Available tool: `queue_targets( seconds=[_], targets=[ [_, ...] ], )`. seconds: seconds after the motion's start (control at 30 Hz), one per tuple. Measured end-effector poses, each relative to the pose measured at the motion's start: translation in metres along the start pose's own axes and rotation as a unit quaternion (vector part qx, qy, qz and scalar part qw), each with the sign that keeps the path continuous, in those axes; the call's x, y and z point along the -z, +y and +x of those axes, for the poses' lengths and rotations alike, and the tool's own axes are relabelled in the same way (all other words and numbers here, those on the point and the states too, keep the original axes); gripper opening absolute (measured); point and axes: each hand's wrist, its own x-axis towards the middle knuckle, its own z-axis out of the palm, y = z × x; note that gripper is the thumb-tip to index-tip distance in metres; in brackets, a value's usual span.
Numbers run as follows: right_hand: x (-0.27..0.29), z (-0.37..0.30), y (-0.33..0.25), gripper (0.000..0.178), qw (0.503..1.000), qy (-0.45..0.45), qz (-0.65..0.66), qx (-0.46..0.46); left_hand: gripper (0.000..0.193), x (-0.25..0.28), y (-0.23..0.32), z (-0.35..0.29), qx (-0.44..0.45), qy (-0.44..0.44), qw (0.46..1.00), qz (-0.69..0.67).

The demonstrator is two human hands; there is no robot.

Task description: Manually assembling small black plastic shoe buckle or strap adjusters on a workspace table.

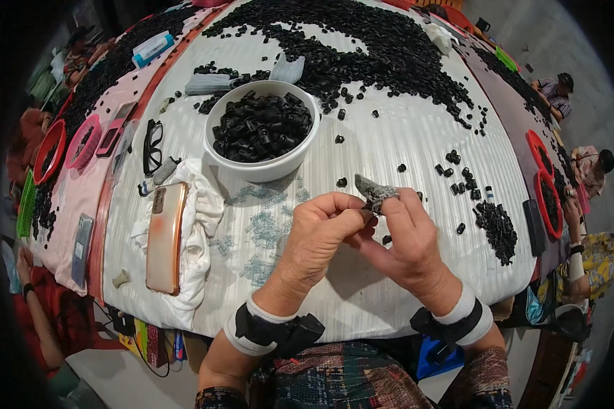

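Observation:
My left hand and my right hand meet over the near part of the table, fingertips pinched together. Between them shows a bit of a small black part, mostly hidden by the fingers. A worn grey fabric finger cover sits on a finger of my right hand. To the right lie several loose black plastic pieces and a pile of thin black pieces. Beyond my left hand stands a white bucket filled with black plastic pieces.
A phone in a clear case lies on a white cloth at left, near black glasses. Small clear bits are scattered beside my left hand. A large heap of black pieces covers the far table. Other people sit along both sides.

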Motion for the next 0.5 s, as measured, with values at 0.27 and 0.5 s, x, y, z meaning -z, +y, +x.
queue_targets(
  seconds=[0.27, 0.5],
  targets=[
    [0.0035, 0.0022, -0.0040, 0.038, 0.998, -0.039, -0.047, -0.013, 0.016, 0.0009, -0.0034, 0.0009, 0.010, 0.007, 1.000, 0.019],
    [0.0068, -0.0019, 0.0016, 0.029, 0.998, -0.030, -0.052, -0.008, 0.016, 0.0000, -0.0012, -0.0008, 0.027, -0.009, 0.996, 0.083]
  ],
)
